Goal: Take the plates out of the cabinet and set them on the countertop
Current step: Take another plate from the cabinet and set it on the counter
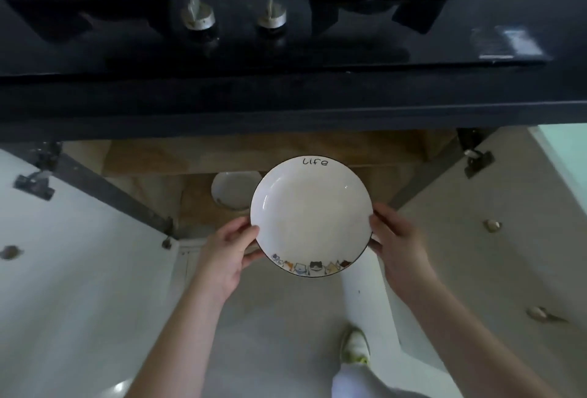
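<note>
I saw both hands clamped on the plate (311,216): the left hand (227,254) pinched its left rim with the thumb on top and fingers curled beneath, and the right hand (398,245) gripped the right rim the same way. The fingers under the plate were hidden, and a second plate (233,189) behind it in the open cabinet (152,159) was partly covered. The held plate faced up, roughly level, below the countertop (286,102) edge, with "Life" on its far rim and cartoon cats on its near rim.
</note>
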